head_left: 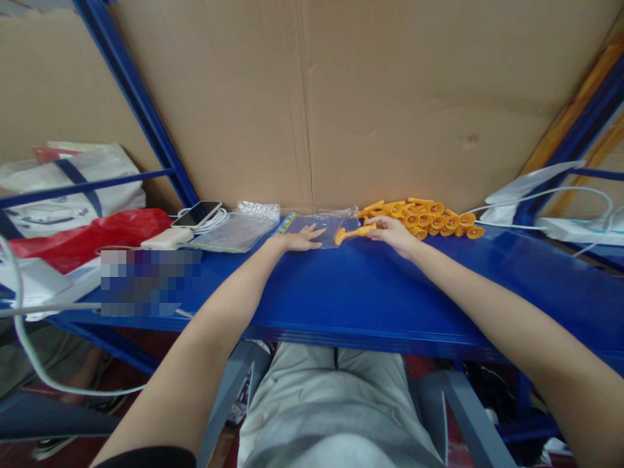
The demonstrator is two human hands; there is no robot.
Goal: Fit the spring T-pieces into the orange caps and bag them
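My left hand (303,239) lies with its fingers spread on a clear plastic bag (331,227). The bag has a colourful printed header (286,223) at its left end. Between finger and thumb, my right hand (396,235) grips an orange plastic horn-shaped piece (351,234), whose flared end points left over the bag. Just behind and to the right of that hand is a pile of similar orange horn-shaped pieces (436,220), their round cupped ends facing me. Part of the pile is hidden by the right hand.
Left of the bag lies a stack of clear plastic bags (238,229). Beyond it are a phone (197,214), a white cable, a white power bank (168,238) and a red plastic bag (107,234). Cardboard (312,104) walls the back of the blue table (341,292); blue posts stand at both sides.
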